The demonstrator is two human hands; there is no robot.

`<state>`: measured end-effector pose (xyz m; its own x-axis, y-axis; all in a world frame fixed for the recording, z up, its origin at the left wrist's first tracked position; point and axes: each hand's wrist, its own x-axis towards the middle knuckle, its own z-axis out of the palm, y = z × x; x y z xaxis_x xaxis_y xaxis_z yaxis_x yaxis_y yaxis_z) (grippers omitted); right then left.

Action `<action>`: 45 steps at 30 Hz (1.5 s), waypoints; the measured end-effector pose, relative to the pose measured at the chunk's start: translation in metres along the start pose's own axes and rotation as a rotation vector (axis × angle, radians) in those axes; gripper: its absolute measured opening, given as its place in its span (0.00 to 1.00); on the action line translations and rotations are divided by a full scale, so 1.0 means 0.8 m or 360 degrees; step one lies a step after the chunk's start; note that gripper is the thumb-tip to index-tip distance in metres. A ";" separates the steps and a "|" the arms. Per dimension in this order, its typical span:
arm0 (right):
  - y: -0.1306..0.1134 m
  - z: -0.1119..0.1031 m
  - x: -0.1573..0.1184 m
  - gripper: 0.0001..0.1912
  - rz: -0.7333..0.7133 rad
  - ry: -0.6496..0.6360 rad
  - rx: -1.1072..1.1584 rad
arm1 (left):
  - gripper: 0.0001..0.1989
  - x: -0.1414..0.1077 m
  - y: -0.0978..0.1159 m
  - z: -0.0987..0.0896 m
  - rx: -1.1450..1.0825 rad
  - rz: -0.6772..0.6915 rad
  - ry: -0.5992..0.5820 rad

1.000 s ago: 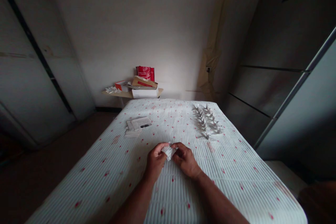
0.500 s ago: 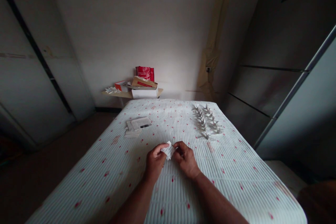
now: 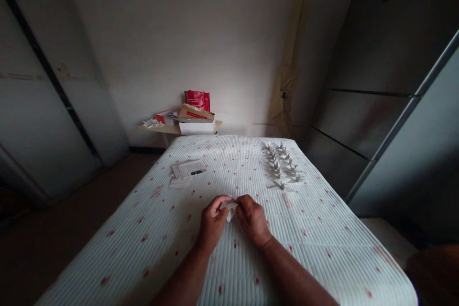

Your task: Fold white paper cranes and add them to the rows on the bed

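A small folded piece of printed paper (image 3: 230, 206) is pinched between my two hands, above the middle of the bed. My left hand (image 3: 212, 220) grips its left side with thumb and fingers. On the other side my right hand (image 3: 253, 219) is closed on its right edge, and the fingers hide part of the paper. To the right, folded paper cranes (image 3: 276, 169) stand in two rows on the bed cover. A loose stack of printed paper sheets (image 3: 186, 170) lies to the left, with a dark patch on the top one.
The bed (image 3: 236, 258) has a pale ribbed cover with red spots. Behind it, a small table (image 3: 172, 129) bears a white box (image 3: 197, 127), a red bag (image 3: 196, 99) and white folded pieces (image 3: 152, 123). Wardrobes (image 3: 366, 119) flank the bed on the right.
The paper has been turned and folded over between my fingers, so less of its face shows. My hands have drawn slightly closer together; the cranes and sheets stay put.
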<state>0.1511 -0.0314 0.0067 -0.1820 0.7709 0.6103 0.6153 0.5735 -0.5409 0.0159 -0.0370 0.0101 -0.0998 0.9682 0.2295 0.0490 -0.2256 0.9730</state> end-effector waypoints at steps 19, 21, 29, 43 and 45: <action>-0.002 -0.004 0.008 0.16 0.0787 -0.0076 0.1355 | 0.13 0.007 -0.003 -0.004 -0.0086 -0.0195 0.0086; 0.001 -0.004 0.010 0.16 0.0854 -0.0142 0.1464 | 0.14 0.007 -0.004 -0.004 -0.0066 -0.0208 0.0055; 0.003 -0.009 0.011 0.14 0.0909 -0.0252 0.1706 | 0.17 0.007 -0.007 -0.002 -0.0119 -0.0219 0.0027; 0.003 -0.004 0.010 0.12 0.0947 -0.0315 0.1770 | 0.18 0.007 -0.015 0.000 -0.0131 -0.0222 -0.0021; 0.003 -0.004 0.010 0.13 0.0935 -0.0321 0.1748 | 0.17 0.007 -0.015 0.000 -0.0105 -0.0212 -0.0038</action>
<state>0.1539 -0.0249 0.0120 -0.2711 0.9601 0.0683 -0.3000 -0.0168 -0.9538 0.0144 -0.0290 0.0000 -0.0772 0.9922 0.0981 -0.0287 -0.1006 0.9945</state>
